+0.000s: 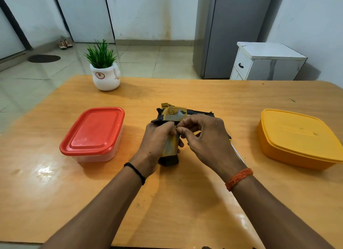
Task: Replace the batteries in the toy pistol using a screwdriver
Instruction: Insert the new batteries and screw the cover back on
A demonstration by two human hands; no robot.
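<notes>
The toy pistol (172, 122) was held above the middle of the desk (185, 202), barrel pointing to the person's right, grip pointing down toward the person. The left hand (157, 141) was wrapped around the grip, fingers curled about it. The right hand (206, 137) was at the upper part of the grip, just below the slide, with thumb and forefinger pinched together on a small point of the pistol. Whether a screw, a cover tab or a battery sat in that pinch could not be told.

A thin tool, probably the screwdriver (238, 152), lay on the desk under the right wrist, mostly hidden. A red-lidded container (92, 131) stood to the left of the hands and a yellow container (297, 137) to the right, both closed and well apart from the pistol. A potted plant (104, 70) stood near the far edge.

Handling assessment: the pistol appeared to be moulded plastic, so it was judged light and rigid, with a smooth painted surface that could slip under turning force. The grip offered the firmest hold, as the left hand had it. The slide and the rear projections looked thinner and were judged poor places to squeeze. Any cover screw would be small and easily dropped; it should be taken with the fingertips over the desk.
</notes>
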